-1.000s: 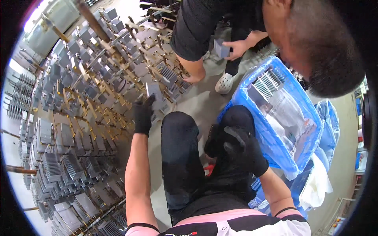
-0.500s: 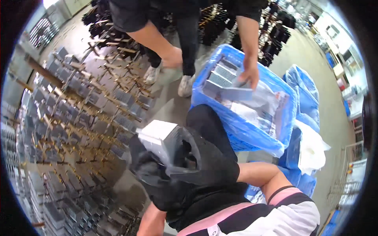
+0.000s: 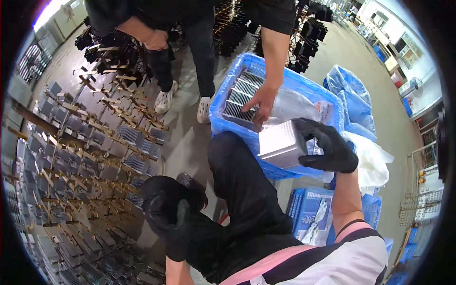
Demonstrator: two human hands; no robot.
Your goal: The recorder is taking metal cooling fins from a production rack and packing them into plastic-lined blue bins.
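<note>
"Finned block (image 3: pixel 283 145): what's around it?"

"Biggest, a rack (image 3: pixel 92 122) of grey parts down the left. Then a blue lined crate (image 3: pixel 218 113); the block is held by its near edge. A co-worker's hand (image 3: pixel 262 102) reaches inside, in the way."

"Any room?"

"A floor strip (image 3: pixel 183 142) between rack and crate, with light shoes (image 3: pixel 164 100) in it."

"And the grip?"

"Right hand (image 3: pixel 334 148) pinches the block, thumb opposite fingers. Left hand (image 3: pixel 175 235), near the knee: too dark to tell."
</note>
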